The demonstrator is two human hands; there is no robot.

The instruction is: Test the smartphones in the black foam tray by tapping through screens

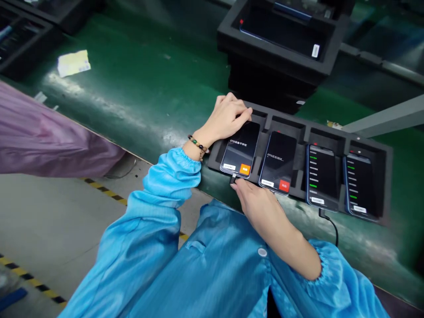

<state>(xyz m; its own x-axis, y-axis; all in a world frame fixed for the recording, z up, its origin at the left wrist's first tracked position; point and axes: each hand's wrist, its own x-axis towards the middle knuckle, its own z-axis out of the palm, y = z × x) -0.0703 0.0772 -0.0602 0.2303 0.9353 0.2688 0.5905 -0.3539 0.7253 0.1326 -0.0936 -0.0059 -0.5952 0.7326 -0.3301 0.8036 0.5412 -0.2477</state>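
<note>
A black foam tray lies at the bench's front edge, with smartphones seated in its slots. My left hand is closed over the top end of the leftmost smartphone, its curled fingertips partly hidden. That phone's lit screen shows white text and an orange button. Below it, my right hand pinches a small dark USB plug at the phone's bottom edge. The neighbouring smartphone shows a red button. Two further phones, a third one and the rightmost one, display lists with green lines.
A black cable with an angled plug hangs near the third phone. Behind the tray rises a stack of foam trays with a phone on top. A yellowish paper lies on the green bench. A person's purple sleeve is at left.
</note>
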